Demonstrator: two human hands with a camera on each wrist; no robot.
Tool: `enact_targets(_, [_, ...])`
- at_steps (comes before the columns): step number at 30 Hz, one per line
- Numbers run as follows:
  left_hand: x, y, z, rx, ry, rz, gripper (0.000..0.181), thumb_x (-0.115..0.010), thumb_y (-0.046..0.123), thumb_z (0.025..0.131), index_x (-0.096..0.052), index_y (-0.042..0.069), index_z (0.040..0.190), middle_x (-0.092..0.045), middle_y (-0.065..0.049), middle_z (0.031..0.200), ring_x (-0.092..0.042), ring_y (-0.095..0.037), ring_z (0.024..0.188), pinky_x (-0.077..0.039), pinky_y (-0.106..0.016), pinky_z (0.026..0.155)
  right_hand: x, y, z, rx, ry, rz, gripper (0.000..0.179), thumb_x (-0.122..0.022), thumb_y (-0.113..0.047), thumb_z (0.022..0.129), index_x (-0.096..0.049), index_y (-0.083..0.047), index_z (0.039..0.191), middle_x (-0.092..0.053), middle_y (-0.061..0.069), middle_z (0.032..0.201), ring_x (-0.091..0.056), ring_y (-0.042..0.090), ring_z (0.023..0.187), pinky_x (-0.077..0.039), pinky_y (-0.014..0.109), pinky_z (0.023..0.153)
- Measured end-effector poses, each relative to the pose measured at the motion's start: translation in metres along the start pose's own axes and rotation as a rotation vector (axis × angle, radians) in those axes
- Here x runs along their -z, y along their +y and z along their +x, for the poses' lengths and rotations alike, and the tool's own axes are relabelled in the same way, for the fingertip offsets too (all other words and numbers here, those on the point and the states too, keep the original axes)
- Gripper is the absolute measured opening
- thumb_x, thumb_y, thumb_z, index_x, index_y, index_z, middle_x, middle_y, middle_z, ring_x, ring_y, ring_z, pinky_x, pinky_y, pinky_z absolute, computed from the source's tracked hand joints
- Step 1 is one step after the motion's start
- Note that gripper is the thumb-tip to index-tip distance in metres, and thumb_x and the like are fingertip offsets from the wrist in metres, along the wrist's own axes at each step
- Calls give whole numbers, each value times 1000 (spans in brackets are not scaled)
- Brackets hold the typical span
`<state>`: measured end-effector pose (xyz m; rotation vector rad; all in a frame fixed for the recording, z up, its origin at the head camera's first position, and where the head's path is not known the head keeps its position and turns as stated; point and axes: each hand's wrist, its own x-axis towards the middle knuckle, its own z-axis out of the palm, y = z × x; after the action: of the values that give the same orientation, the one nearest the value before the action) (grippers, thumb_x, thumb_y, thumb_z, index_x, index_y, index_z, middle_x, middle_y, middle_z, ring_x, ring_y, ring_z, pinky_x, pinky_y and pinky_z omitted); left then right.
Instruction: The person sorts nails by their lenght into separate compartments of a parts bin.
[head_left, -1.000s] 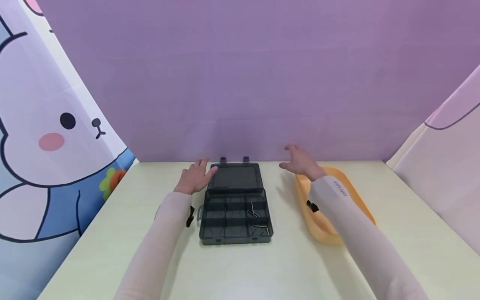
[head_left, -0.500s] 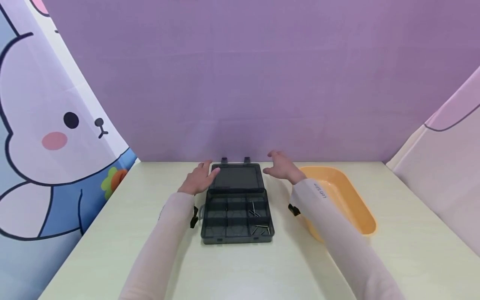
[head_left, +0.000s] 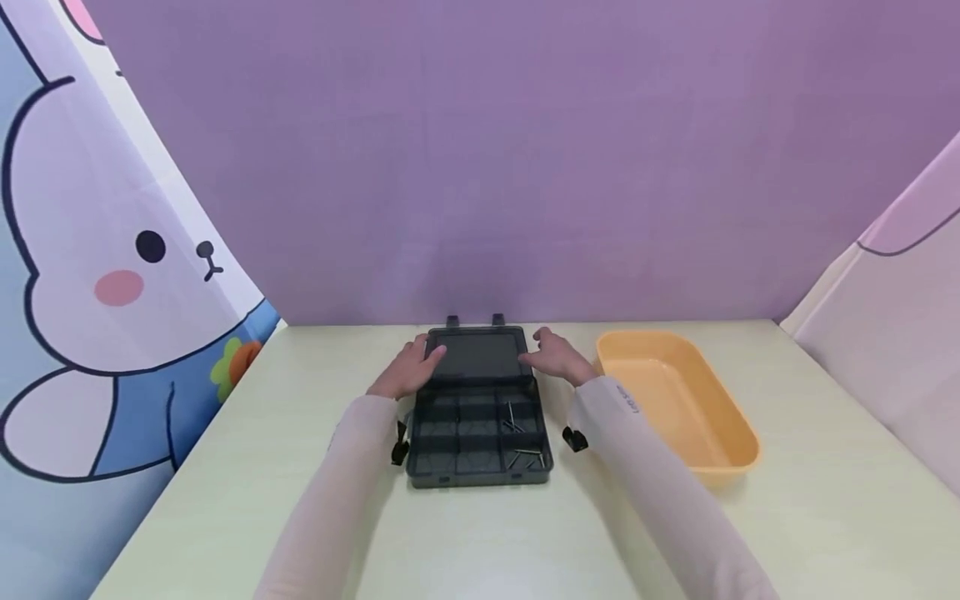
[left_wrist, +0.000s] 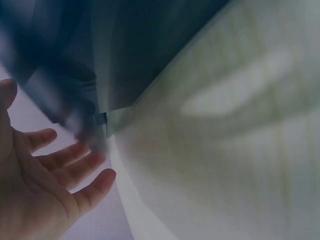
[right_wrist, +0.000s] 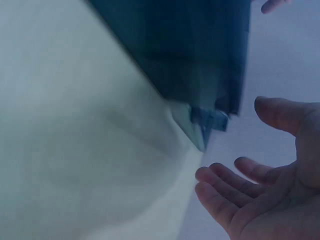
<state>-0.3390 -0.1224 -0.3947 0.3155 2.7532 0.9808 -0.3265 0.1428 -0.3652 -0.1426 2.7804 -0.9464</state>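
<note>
A dark translucent compartment box [head_left: 477, 481] lies on the table with its lid [head_left: 480, 354] folded back toward the wall. Several thin metal pins [head_left: 527, 452], perhaps nails or screws, sit in two of its right-hand compartments. My left hand [head_left: 407, 368] is at the lid's left edge, thumb overlapping the lid in the head view. Opposite it, my right hand [head_left: 557, 356] is by the lid's right edge. Both wrist views show spread, gently bent fingers beside the dark plastic, the left palm [left_wrist: 40, 200] and right palm [right_wrist: 285, 200] holding nothing.
An orange plastic tray [head_left: 678, 400] stands on the table [head_left: 480, 542] to the right of the box, close by my right forearm. Two latches [head_left: 498, 319] stick up from the lid's far edge. A purple cloth [head_left: 480, 167] hangs behind the table.
My right hand has moved left from above the orange tray to the lid's right side, and lower. My left hand has come slightly closer to the lid. Box and tray have stayed put.
</note>
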Motion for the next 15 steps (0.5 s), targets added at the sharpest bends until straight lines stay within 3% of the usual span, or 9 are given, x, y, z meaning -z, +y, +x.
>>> enact_targets(7, [-5,0,1,41,-24,-85,68,-30,44,103,-12,-2,151,-24,-26,153,-29,-40,140,-28,-53,112,-11,6,1,-88,-20,153,63,-52,-30,95,-30,8,140,-41,28,140,-44,39,128,-39,49,104])
enact_targets(15, [-2,0,-3,87,-27,-228,69,-28,50,102,-12,4,151,-23,-23,155,-30,-38,140,-29,-53,111,-17,3,5,-117,-15,218,66,-51,-35,95,-29,6,142,-36,26,145,-38,39,133,-34,50,108])
